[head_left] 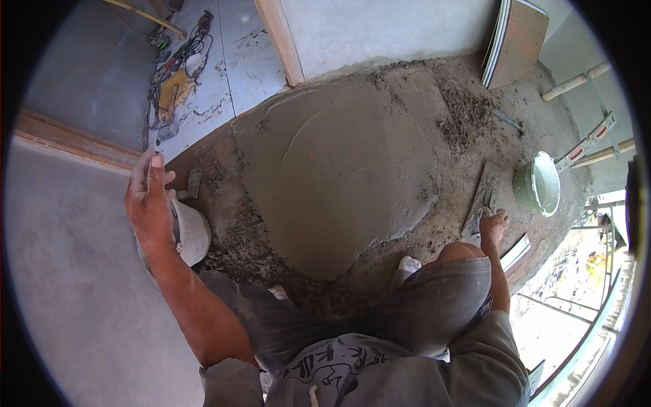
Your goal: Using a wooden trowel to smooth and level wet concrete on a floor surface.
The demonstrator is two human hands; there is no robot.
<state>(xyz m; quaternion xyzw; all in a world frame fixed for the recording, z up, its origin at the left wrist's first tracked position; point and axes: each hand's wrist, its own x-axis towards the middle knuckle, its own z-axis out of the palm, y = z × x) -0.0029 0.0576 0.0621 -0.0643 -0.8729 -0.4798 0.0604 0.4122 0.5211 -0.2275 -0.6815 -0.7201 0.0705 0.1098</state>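
Observation:
My left hand [150, 203] is raised at the left above a pale bucket [190, 234], fingers extended and slightly bent, holding nothing that I can see. At the right, my right hand [494, 224] grips the handle of a long flat metal trowel [478, 193], which rests on the rough floor just left of a pale green bucket [542, 190]. Between my hands spreads a smooth patch of wet grey mortar [339, 169] with a ragged edge. A small tool [194, 183], partly hidden, lies beside the pale bucket.
Power tools and cables [183, 78] lie on white flooring beyond a wooden door frame [281, 41]. Boards [515, 41] lean at the back right, near poles [576, 81] and a level [590, 139]. A grey wall [74, 271] rises at the left; scaffolding [569, 302] stands outside a bright opening at the right.

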